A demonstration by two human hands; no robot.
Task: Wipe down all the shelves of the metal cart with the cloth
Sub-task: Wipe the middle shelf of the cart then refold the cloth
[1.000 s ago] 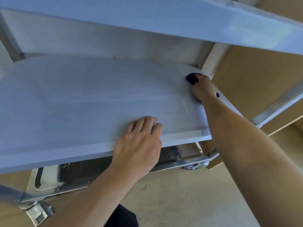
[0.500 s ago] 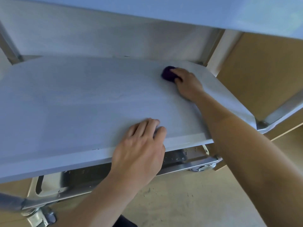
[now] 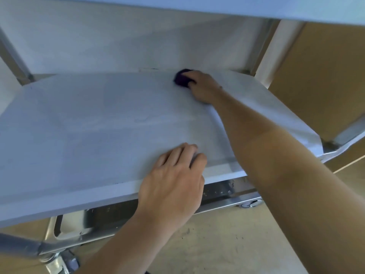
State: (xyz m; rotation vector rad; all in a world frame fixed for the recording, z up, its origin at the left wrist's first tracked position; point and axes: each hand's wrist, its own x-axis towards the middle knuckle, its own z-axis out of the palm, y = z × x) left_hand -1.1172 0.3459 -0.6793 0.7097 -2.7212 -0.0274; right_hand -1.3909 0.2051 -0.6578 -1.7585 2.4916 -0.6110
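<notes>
**Two hands on the middle shelf**

Both my hands are on the middle shelf (image 3: pixel 83 123) of the metal cart. My right hand (image 3: pixel 203 87) is closed around the purple cloth (image 3: pixel 182 79), pressing it down near the back edge. My left hand (image 3: pixel 173 180) lies open and flat, fingers on the front lip.

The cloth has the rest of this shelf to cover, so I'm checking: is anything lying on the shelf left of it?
Nothing visible: left of the cloth the shelf lies bare; only the left hand rests at its front edge.
</notes>
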